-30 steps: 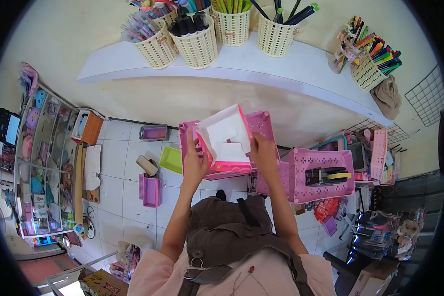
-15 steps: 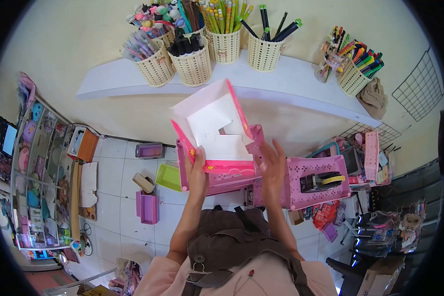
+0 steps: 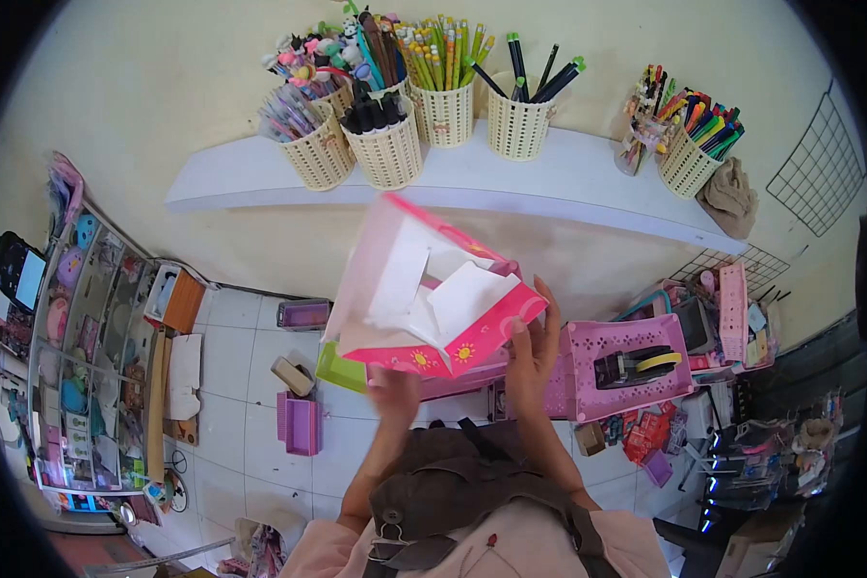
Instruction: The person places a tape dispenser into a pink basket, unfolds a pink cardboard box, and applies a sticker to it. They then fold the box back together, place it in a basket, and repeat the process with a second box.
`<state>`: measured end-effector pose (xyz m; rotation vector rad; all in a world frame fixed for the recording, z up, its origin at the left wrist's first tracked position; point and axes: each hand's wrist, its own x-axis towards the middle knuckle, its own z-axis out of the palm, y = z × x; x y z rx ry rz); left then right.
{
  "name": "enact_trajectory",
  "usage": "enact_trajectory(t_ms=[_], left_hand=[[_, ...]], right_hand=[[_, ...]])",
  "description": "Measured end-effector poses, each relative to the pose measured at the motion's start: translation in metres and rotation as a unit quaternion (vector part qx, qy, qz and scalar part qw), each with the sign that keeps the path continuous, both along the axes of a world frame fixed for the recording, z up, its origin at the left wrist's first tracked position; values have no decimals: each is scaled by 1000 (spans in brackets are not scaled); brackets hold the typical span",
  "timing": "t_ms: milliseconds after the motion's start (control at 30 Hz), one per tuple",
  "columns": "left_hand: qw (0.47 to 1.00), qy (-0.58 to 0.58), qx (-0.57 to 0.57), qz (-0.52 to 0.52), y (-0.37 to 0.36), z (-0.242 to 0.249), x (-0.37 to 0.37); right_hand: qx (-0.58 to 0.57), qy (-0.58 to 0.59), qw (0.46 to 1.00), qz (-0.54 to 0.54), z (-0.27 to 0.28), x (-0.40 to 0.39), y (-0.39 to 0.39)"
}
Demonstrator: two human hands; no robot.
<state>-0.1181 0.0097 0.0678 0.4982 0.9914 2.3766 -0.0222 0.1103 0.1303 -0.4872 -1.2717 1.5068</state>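
Observation:
A pink cardboard box (image 3: 385, 275) with a white inside and yellow suns on its walls is tilted in front of me, its open side towards me. Loose white flaps stand up within it. My right hand (image 3: 532, 361) grips its right corner, thumb on the outer wall and fingers behind. Under the lower left edge, my left hand (image 3: 395, 390) is smeared by motion, and its fingers are hidden. Behind the box shows part of a pink plastic basket (image 3: 467, 380). To the right, another pink basket (image 3: 573, 366) holds a black tape dispenser (image 3: 636, 366) with yellow tape.
A white wall shelf (image 3: 453, 183) carries cream woven cups (image 3: 385, 159) of pens and pencils. On the tiled floor lie a green basket (image 3: 342, 371) and a purple basket (image 3: 301, 424). A glass display case (image 3: 87, 356) stands left; a wire grid (image 3: 817, 164) hangs right.
The box has turned and tipped, its right corner coming towards me. My right hand has gone from open beside it to gripping that corner; my left hand has slid lower along it.

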Motion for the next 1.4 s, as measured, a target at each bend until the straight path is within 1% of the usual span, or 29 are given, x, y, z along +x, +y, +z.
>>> enact_trajectory(t_ms=[33, 67, 133, 167, 200, 233, 267, 300, 367, 400, 433, 500, 633, 700, 833, 967, 1033, 1167, 1233, 1267, 1333, 1367, 1400], left_hand=[[970, -81, 230, -15, -5, 2, -11], [970, -79, 230, -12, -12, 7, -27], [946, -116, 244, -181, -30, 21, -59], [947, -113, 246, -175, -40, 22, -64], [986, -73, 81, -124, -49, 22, -66], [993, -32, -87, -70, -57, 22, -67], [991, -11, -84, -101, -61, 18, -69], [992, -10, -85, -97, -61, 23, -67], [973, -3, -215, -89, -52, 45, -55], [972, -75, -212, -71, -48, 55, -46], [972, -76, -213, -71, -47, 56, -42], [978, -130, -152, -65, -45, 56, -34], [979, -125, -142, -76, -41, 60, -25], [980, -90, -155, -85, -39, 62, -21], [979, -80, -153, -110, -36, 66, -14], [977, -73, -155, -127, -33, 70, -9], [978, -68, -146, -135, -33, 69, -7], [977, -55, -146, -142, -31, 66, -4], [976, -56, -146, -148, -31, 64, -4], [977, -58, -135, -155, -30, 62, -4], [977, -60, -123, -162, -31, 61, -3], [977, -62, -131, -156, -31, 61, -2], [977, -63, -138, -150, -31, 62, -1]], right_hand=[[43, 0, 999, -13, 3, 1, 3], [42, 1, 999, -10, 5, 4, 7], [85, -54, 992, 73, 10, 8, 16], [86, -52, 992, 80, 13, 10, 19], [86, -85, 987, 109, 18, 12, 22], [85, -117, 980, 137, 21, 13, 24], [86, -116, 979, 142, 25, 13, 25], [95, -136, 977, 134, 28, 13, 25], [105, -154, 974, 128, 34, 13, 24], [124, -194, 967, 112, 38, 13, 23], [143, -235, 957, 95, 40, 15, 21], [150, -257, 950, 98, 44, 17, 19], [163, -305, 933, 102, 46, 20, 15], [165, -313, 929, 107, 43, 21, 16], [185, -334, 916, 126, 42, 25, 16], [160, -329, 922, 129, 39, 26, 15], [109, -323, 935, 97, 39, 26, 12], [111, -309, 941, 80, 34, 28, 10], [162, -301, 938, 59, 29, 28, 10], [162, -302, 938, 59, 27, 28, 11], [251, -281, 926, -4, 24, 29, 11], [250, -281, 926, -4, 24, 28, 9], [235, -277, 931, -37, 25, 27, 6]])
